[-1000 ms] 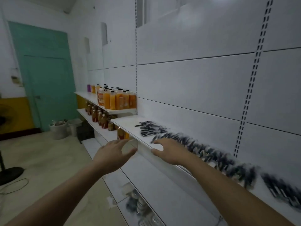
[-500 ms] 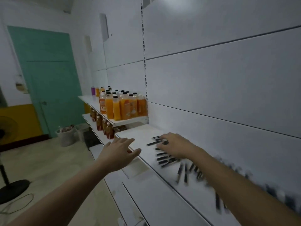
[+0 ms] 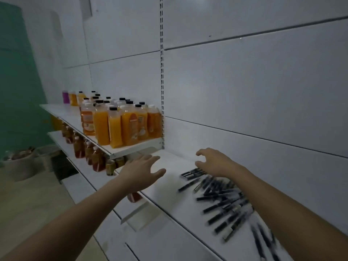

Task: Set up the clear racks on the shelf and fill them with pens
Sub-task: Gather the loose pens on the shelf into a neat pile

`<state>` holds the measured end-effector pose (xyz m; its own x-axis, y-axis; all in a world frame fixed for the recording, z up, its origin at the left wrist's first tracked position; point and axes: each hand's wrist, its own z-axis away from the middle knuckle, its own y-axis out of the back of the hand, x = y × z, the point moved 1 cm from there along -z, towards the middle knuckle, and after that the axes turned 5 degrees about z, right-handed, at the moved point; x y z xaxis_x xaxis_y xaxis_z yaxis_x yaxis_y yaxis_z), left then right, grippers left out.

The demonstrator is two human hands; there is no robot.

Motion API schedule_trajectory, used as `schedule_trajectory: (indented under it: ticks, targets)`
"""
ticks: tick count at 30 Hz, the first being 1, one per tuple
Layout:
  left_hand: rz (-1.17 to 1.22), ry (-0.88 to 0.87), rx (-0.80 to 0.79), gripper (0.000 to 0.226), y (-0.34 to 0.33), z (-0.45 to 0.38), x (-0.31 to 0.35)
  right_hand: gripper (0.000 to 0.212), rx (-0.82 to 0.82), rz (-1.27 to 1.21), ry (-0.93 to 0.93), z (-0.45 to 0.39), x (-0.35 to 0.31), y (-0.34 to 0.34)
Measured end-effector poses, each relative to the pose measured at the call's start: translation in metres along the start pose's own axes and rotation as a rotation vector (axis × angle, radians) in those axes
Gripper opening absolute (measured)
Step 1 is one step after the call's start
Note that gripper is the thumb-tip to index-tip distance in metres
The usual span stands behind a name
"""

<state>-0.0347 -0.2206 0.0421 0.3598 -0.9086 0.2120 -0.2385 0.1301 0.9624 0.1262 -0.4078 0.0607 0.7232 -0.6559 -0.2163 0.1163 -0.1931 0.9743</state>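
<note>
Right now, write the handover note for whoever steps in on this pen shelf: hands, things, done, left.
Left hand: open, fingers spread, over the front edge of the white metal shelf, holding nothing.
Right hand: open, fingers loosely bent, over the near end of the loose black pens, gripping none.
Things: the pens lie scattered flat along the shelf, running off to the right. No clear racks are in view. The orange juice bottles stand on the next shelf section to the left.
Done: nothing of the task shows as done.
Left: find and set up the racks on the shelf, then fill them with the pens.

Left hand (image 3: 140, 171) flat — right hand (image 3: 216, 162) clawed, fingers (image 3: 200, 153) bent.
</note>
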Motion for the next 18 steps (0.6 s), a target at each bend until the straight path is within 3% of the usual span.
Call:
schedule_trajectory:
  ticks: [10, 18]
  targets:
    - [0.204, -0.372, -0.173, 0.056, -0.047, -0.109, -0.046, 0.036, 0.084, -0.206, -0.514, -0.047, -0.034, -0.042]
    - [0.423, -0.544, -0.337, 0.040, -0.107, -0.146, -0.008, 0.022, 0.053, -0.010, -0.631, -0.083, -0.046, -0.089]
